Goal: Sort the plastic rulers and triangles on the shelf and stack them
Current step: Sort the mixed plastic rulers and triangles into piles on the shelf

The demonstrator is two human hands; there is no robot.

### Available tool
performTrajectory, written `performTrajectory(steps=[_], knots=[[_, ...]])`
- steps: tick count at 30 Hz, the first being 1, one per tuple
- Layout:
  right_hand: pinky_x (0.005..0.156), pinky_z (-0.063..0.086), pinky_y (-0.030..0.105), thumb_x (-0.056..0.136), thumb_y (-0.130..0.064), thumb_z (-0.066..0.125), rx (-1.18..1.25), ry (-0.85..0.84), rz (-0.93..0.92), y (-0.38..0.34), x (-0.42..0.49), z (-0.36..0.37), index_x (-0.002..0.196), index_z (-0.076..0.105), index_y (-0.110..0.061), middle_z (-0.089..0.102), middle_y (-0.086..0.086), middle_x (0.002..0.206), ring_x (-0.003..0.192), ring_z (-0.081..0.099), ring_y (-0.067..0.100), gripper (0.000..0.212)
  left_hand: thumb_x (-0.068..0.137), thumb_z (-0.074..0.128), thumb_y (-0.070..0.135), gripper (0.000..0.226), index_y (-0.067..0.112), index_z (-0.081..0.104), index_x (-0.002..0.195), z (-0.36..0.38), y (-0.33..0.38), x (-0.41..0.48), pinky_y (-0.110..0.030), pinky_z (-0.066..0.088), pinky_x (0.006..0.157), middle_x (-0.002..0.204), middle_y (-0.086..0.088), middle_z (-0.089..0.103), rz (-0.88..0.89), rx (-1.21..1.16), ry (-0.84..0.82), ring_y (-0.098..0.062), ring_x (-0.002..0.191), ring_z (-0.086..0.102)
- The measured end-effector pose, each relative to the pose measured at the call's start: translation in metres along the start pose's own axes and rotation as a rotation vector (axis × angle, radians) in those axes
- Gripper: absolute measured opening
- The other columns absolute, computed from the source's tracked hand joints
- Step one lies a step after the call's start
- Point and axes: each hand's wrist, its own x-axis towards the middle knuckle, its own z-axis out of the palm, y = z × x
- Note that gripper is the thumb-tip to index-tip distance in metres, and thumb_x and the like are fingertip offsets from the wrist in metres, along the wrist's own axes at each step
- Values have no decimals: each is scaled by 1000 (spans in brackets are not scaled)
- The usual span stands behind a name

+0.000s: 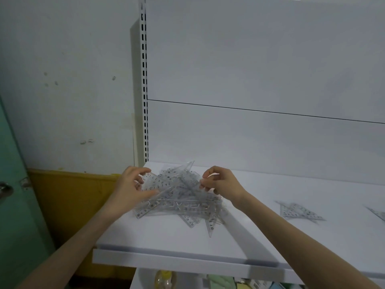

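The left fingers (143,171) are curled, and with the thumb they pinch the near end of a clear triangle (177,174), which tilts up out of the pile (183,205) with its tip pointing at the back panel. The left hand (131,186) sits at the pile's left edge. Across from it, the right fingertips (203,181) are drawn together in a pinch at the pile's right edge; the plastic is too clear to tell which piece they hold. The right hand (223,182) is arched above the heap, wrist raised. The pile is a loose tangle of see-through rulers and triangles crossing at all angles, lying at the left end of the white shelf (166,236). Well apart to the right lies a small stack (300,212) of triangles, flat on the shelf. A slotted upright (144,80) rises behind the pile. Left of the shelf stand a yellow board (68,195) and a green door (12,205).
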Motion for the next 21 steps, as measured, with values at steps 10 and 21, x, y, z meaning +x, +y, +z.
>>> performTrajectory(steps=[10,21], knots=[[47,33,21,84,-13,71,45,163,-70,-20,-40,-53,87,66,-1,73,12,75,54,55,16,13,73,74,-1,59,29,52,119,24,46,4,-24,49,62,112,4,56,152,-169,-104,-18,81,53],[45,33,19,89,-18,67,-38,460,36,10,-122,-167,91,68,-5,72,9,73,42,40,13,14,69,72,-1,60,16,49,122,133,113,7,-13,41,57,108,1,57,226,-171,-303,-7,58,47]])
